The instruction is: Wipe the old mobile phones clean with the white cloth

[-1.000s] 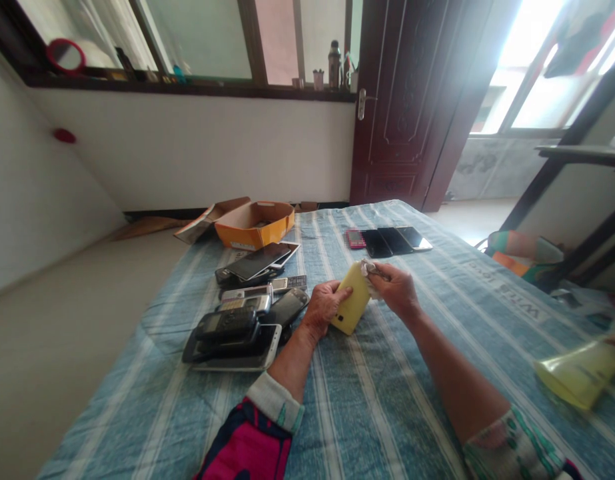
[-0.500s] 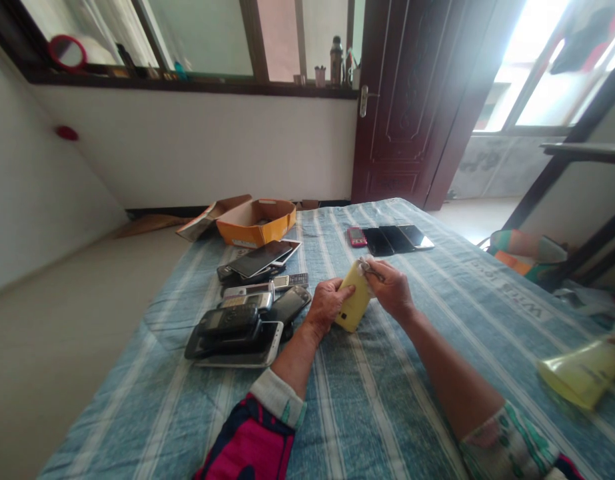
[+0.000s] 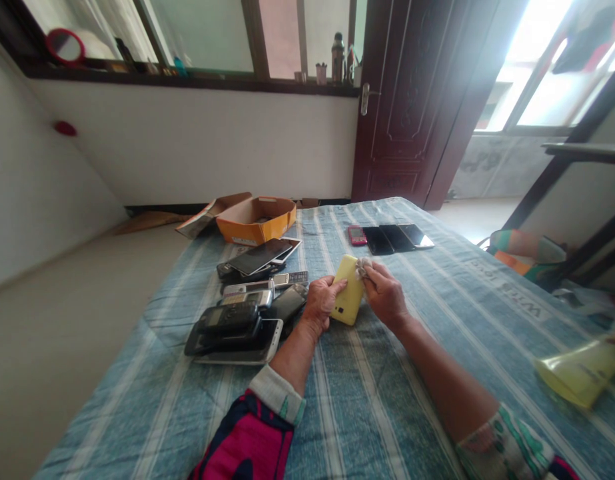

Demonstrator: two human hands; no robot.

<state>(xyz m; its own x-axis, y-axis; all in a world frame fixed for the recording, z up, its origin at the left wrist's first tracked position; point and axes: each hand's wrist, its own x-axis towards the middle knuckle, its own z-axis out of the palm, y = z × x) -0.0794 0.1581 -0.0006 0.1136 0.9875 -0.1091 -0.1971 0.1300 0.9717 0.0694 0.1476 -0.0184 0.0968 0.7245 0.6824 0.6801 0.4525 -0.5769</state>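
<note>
My left hand (image 3: pixel 323 300) grips a yellow phone (image 3: pixel 349 293) by its left edge, thumb across the yellow back. The phone is tilted up above the bed, with a dark camera spot near its lower end. Pinched in my right hand (image 3: pixel 386 293) is a crumpled whitish tissue (image 3: pixel 362 267), which touches the phone's upper right edge. To the left of my hands lies a pile of old phones (image 3: pixel 232 320), some stacked on others. Farther off, a small red phone (image 3: pixel 357 235) sits beside a row of several dark flat phones (image 3: pixel 394 239).
An open orange box (image 3: pixel 257 230) stands at the far left of the striped bedspread (image 3: pixel 437 320). A yellow plastic packet (image 3: pixel 577 373) is at the right, a person's hand partly visible beside it. Behind are a dark red door (image 3: pixel 407 100) and a window ledge with bottles.
The tissue in my right hand has shifted slightly down along the phone's edge. My left hand has turned the phone so its back faces me more.
</note>
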